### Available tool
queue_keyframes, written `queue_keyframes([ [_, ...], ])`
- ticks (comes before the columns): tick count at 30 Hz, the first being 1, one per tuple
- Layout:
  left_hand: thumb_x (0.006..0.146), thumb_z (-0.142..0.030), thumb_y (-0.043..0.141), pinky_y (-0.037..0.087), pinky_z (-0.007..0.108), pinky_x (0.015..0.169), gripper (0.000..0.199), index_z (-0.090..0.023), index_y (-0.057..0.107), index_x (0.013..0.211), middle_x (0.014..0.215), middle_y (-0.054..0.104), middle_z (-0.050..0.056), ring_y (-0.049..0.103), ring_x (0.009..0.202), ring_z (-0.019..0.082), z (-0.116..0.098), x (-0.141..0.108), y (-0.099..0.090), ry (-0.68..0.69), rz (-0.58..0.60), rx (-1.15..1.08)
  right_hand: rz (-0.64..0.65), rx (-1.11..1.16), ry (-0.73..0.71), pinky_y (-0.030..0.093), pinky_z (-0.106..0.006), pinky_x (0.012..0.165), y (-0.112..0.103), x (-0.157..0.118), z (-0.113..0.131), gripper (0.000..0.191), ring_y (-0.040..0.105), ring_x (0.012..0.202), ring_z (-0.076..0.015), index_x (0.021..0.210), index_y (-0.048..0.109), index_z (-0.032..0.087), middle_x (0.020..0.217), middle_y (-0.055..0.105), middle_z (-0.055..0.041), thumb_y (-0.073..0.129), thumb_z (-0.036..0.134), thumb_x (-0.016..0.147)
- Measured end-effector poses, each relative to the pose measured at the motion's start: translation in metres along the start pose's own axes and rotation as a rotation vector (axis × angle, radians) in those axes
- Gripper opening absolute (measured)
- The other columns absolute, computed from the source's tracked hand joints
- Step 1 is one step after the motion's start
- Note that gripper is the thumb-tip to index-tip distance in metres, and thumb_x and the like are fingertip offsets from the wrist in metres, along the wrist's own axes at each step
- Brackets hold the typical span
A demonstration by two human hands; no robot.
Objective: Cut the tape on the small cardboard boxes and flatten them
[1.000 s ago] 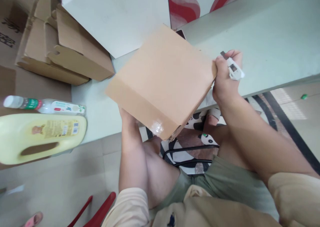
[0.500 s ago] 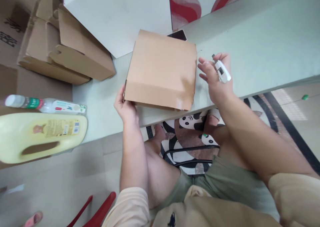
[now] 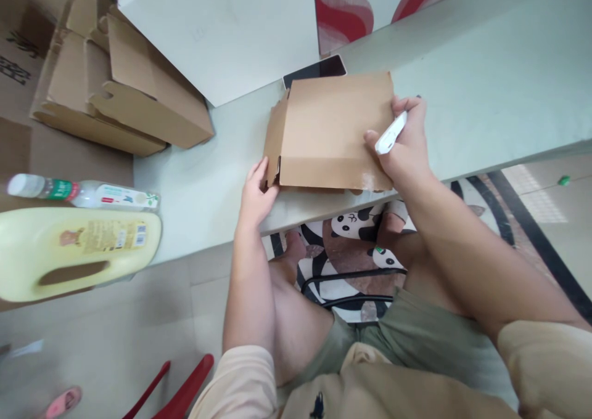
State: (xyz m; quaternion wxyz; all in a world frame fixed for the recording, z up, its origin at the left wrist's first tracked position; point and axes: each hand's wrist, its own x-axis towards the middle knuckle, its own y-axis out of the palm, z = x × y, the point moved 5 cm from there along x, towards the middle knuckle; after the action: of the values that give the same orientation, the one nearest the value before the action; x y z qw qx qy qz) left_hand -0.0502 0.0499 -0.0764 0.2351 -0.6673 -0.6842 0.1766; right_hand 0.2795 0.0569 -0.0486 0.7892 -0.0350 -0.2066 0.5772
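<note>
The flat brown cardboard box (image 3: 335,126), on the pale green table (image 3: 185,200) between left hand (image 3: 259,194) pinching its corner and right hand (image 3: 407,145) gripping a white plastic cutter (image 3: 391,134) against it, looks light, stiffish, best held by its side edges.

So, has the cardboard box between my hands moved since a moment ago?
Yes, the cardboard box has shifted to the right, uncovering more of the flat black-faced device behind it.

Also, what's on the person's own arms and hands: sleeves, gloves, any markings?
Short, loose beige sleeves, no markings visible on them. Forearms bare below. Left hand and right hand ungloved; no watch or bracelet visible at either wrist.
</note>
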Motion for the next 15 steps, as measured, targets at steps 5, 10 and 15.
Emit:
queue_keyframes([
  [5, 0.065, -0.002, 0.058, 0.027, 0.044, 0.130, 0.085, -0.027, 0.056, 0.146, 0.163, 0.043, 0.003, 0.037, 0.153, 0.029, 0.004, 0.000, 0.002, -0.057, 0.180, -0.201, -0.060, -0.076, 0.316, 0.053, -0.048, 0.086, -0.007, -0.002, 0.004, 0.036, 0.063, 0.094, -0.0245, 0.102, 0.040, 0.026, 0.099, 0.060, -0.0037, 0.068, 0.026, 0.079],
  [10, 0.073, -0.014, 0.061, 0.031, 0.048, 0.127, 0.055, -0.023, 0.071, 0.126, 0.155, 0.052, 0.006, 0.044, 0.148, 0.030, 0.001, 0.000, -0.001, -0.185, 0.099, -0.275, -0.013, -0.086, 0.360, 0.052, -0.040, 0.075, -0.012, -0.001, -0.006, 0.033, 0.062, 0.088, -0.0220, 0.099, 0.043, 0.026, 0.093, 0.058, -0.0017, 0.069, 0.027, 0.079],
  [15, 0.076, -0.044, 0.079, 0.048, 0.045, 0.113, 0.043, -0.021, 0.070, 0.111, 0.140, 0.060, 0.013, 0.059, 0.132, 0.031, -0.003, -0.004, -0.005, -0.272, -0.137, -0.243, 0.020, 0.009, 0.305, 0.053, -0.037, 0.073, -0.018, -0.004, -0.007, 0.035, 0.064, 0.092, -0.0232, 0.101, 0.042, 0.028, 0.098, 0.060, -0.0013, 0.068, 0.025, 0.078],
])
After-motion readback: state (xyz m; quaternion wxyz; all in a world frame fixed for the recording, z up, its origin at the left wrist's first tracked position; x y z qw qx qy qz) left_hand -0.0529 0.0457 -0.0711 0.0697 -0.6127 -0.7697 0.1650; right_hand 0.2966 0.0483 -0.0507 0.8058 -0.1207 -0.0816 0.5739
